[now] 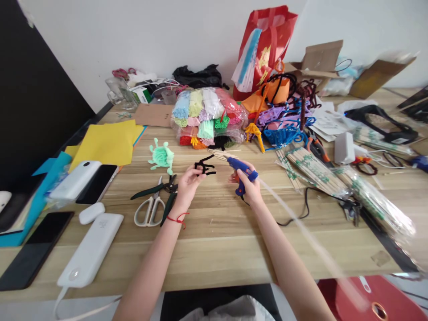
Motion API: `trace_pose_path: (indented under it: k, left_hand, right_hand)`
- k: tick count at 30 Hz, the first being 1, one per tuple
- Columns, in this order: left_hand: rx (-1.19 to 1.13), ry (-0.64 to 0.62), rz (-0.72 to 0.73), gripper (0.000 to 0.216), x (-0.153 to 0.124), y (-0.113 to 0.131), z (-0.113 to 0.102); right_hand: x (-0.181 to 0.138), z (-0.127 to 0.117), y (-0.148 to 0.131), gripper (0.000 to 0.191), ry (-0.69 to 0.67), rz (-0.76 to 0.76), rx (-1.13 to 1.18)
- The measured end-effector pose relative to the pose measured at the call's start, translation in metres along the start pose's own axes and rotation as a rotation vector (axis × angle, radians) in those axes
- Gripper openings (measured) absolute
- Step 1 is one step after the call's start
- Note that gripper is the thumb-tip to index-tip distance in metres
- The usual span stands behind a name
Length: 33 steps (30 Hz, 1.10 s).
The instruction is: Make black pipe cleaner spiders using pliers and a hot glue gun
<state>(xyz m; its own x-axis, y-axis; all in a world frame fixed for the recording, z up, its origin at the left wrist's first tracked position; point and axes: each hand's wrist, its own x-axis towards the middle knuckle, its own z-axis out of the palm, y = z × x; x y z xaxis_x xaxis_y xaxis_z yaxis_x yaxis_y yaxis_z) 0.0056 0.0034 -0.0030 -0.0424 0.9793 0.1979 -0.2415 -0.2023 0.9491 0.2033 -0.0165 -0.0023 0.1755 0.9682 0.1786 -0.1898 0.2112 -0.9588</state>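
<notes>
My left hand [187, 185] pinches a small black pipe-cleaner piece [204, 166] with several thin prongs pointing right. Wrapped round the handle of a blue hot glue gun [241, 173] is my right hand [250, 187]. The gun's nozzle points left toward the black piece, with a gap between them. A long translucent glue stick [301, 227] sticks out of the gun's back, blurred. Left of my left hand lies a mint-green pipe-cleaner figure [162, 156]. White-handled scissors [150, 211] and dark-green-handled pliers [170, 189] rest beside my left wrist.
Bagged coloured pipe cleaners [207, 116] stand at the back, beside a red bag [267, 49] and a tangle of pipe-cleaner pieces [284, 118]. Bundled wooden sticks [314, 169] and a black cord [306, 205] lie right. Phones, a white power bank [90, 252] and yellow sheets [102, 145] are left.
</notes>
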Motion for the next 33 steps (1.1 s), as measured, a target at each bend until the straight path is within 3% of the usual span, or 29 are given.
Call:
trace_pose_path:
  k: [4, 10, 33]
  left_hand:
    - [0.040, -0.019, 0.011, 0.020, -0.0008, -0.0015, 0.0014]
    - [0.093, -0.046, 0.013, 0.021, -0.0011, 0.0005, 0.0026]
    - [0.075, -0.038, -0.011, 0.027, -0.0022, 0.0026, 0.0044]
  right_hand:
    - [-0.0030, 0.0063, -0.0022, 0.030, -0.071, 0.121, 0.153]
    - [-0.0071, 0.0094, -0.0046, 0.037, -0.075, 0.181, 0.037]
    - [-0.0098, 0.0097, -0.0074, 0.036, -0.108, 0.196, 0.021]
